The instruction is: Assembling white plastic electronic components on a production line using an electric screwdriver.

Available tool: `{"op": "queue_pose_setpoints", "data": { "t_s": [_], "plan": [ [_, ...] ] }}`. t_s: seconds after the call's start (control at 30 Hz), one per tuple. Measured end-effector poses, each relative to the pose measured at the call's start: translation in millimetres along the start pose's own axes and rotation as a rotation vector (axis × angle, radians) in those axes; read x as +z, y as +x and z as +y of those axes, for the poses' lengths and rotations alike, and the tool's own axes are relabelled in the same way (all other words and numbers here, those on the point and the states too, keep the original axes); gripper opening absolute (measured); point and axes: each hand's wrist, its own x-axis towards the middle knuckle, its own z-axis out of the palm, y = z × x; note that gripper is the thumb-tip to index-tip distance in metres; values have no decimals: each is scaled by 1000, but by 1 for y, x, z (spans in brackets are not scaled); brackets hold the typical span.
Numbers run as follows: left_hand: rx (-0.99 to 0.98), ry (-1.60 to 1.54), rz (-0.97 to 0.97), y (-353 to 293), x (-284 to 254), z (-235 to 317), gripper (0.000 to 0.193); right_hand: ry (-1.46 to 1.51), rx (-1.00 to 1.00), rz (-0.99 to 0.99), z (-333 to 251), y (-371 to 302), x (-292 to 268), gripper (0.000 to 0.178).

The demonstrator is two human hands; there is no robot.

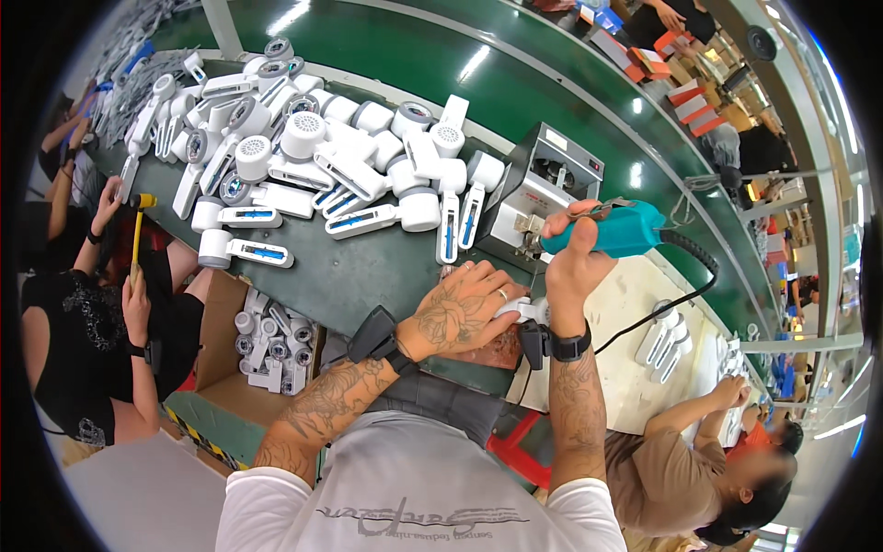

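Note:
My right hand (578, 271) is wrapped round a teal corded electric screwdriver (625, 230), lying nearly level, its tip end close to the front of a grey screw feeder (515, 207). My left hand (463, 308) rests low over the bench, its fingers round a white handheld housing (526, 310) that is largely hidden by the hand and the right wrist. Beneath it is a reddish-brown pad (497, 353). Beyond my hands lies a big heap of white housings (303, 133) with round heads; several have open handles with blue parts inside.
A cardboard box (216, 317) of similar units stands left of me. The screwdriver's black cable (704, 262) loops down on the right. Beyond the bench runs a green conveyor (405, 46). On the left, a person holds a yellow hammer (140, 225); another person (681, 460) sits right.

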Motion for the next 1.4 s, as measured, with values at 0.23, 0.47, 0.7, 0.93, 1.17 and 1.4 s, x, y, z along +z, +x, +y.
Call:
{"op": "queue_pose_setpoints", "data": {
  "t_s": [0.23,0.47,0.7,0.93,1.17,1.4],
  "plan": [
    [13,-3,26,-1,-1,2,35,-2,84,-16,-4,-2,0,32],
    [11,-17,61,1,-3,3,34,12,177,84,-45,-37,-17,51],
    [-15,-49,5,3,-6,2,35,-29,233,51,-58,-58,-29,59],
    [-29,-28,-31,5,-5,6,36,-96,223,38,-54,-65,-31,61],
    [-68,-38,-58,4,-6,8,36,-13,245,50,-44,-73,-30,53],
    [-29,-29,-86,9,-1,7,37,20,262,61,-42,-71,-36,47]
  ]
}}
